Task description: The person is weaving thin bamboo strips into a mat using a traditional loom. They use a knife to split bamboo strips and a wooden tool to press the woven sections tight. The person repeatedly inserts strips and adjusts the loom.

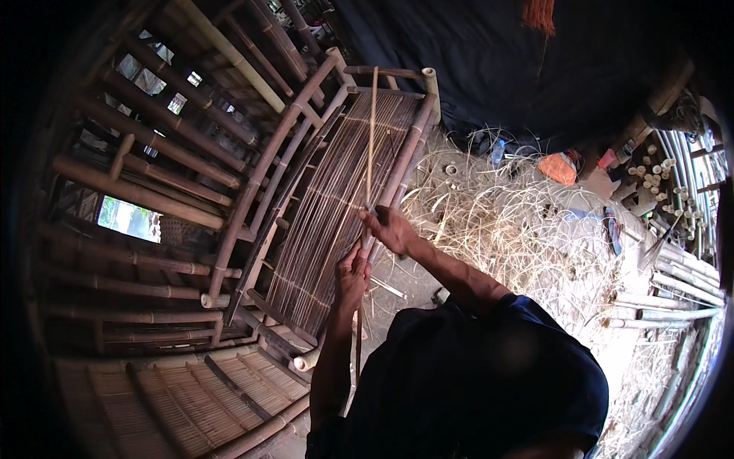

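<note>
A long, thin bamboo strip (372,138) runs from the far end of a bamboo bench down past my body on its near side. My left hand (353,274) is closed round the strip beside the bench's front rail. Just beyond it, my right hand (391,229) is closed too, its thumb and fingers pinching the strip. A small pale glint shows at the right fingertips; whether it is a blade or part of the strip I cannot make out. Below both hands lies the slatted seat (317,222) of the bench.
Pale bamboo shavings (489,222) cover the floor to the right. Bundled bamboo poles (677,183) stand at the far right, with an orange bag (558,168) nearby. A black sheet (474,69) hangs at the back. Another slatted bamboo piece (183,398) is at the lower left.
</note>
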Available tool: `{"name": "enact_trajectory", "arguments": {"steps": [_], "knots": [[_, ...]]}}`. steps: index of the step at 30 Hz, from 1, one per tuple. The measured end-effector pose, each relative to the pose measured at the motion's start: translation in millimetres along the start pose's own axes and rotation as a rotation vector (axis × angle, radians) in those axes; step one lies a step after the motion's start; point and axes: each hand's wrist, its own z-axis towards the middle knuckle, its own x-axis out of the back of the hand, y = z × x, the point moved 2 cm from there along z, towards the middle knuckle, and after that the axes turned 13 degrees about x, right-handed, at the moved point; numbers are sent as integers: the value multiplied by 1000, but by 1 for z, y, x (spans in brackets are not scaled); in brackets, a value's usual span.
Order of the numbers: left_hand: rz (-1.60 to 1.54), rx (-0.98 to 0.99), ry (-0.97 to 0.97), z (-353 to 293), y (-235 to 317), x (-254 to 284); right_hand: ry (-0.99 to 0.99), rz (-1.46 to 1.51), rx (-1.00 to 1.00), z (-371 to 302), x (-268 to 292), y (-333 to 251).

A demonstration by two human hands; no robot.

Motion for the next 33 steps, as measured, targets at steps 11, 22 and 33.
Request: {"name": "enact_trajectory", "arguments": {"steps": [11,22,33], "knots": [[477,-336,302,-48,-5,-3,-38,-710,489,10,53,43],[614,-135,233,-190,-78,58,487,-1427,683,88,202,132],[732,-203,318,-120,-20,31,-572,-849,277,-24,40,-12]]}}
